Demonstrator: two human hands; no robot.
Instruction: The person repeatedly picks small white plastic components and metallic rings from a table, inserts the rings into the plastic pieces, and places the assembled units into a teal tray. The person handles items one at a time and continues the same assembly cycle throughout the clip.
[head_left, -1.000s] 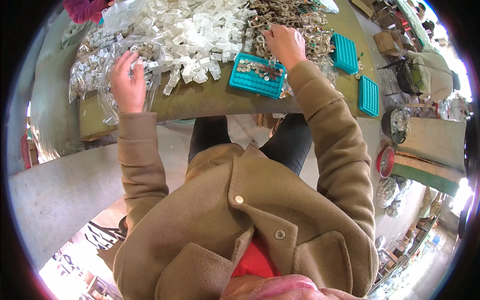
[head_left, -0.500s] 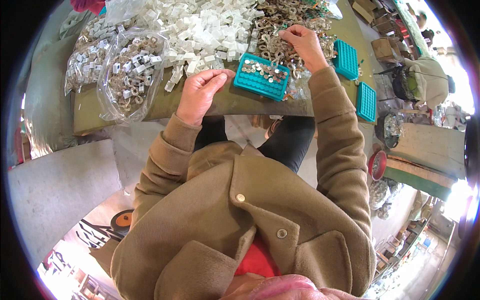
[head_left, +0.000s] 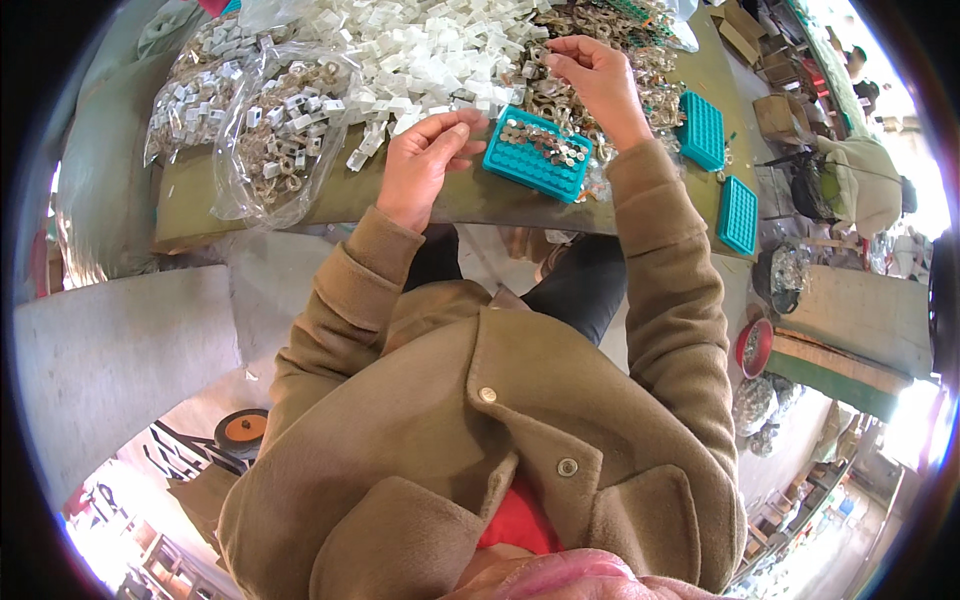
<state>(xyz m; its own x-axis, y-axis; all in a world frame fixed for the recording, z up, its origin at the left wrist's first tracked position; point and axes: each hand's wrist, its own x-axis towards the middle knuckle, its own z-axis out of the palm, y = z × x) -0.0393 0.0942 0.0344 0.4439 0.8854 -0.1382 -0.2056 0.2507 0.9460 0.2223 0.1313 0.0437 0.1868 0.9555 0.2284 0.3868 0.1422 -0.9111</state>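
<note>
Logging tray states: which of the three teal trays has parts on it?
The teal tray between the hands, at the table's near edge; the other two teal trays look bare.

tan buttoned coat [head_left: 520,420] with long sleeves, red top beneath, dark trousers.

Olive-green worktable [head_left: 470,200], front edge running just below both hands. Directly on it: teal plastic tray [head_left: 537,153] w/ small metal pieces, lying between the left hand [head_left: 428,160] and right hand [head_left: 595,78], touching left fingertips. Beyond left hand, big heap of white plastic clips [head_left: 420,50]. Left of left hand, two clear plastic bags [head_left: 275,135] of mixed white and metal parts, slumped at table edge. Around right hand, pile of brownish metal parts [head_left: 610,40]. Right of right hand, two more teal trays [head_left: 702,130], near each other, one closer to the edge.
</note>
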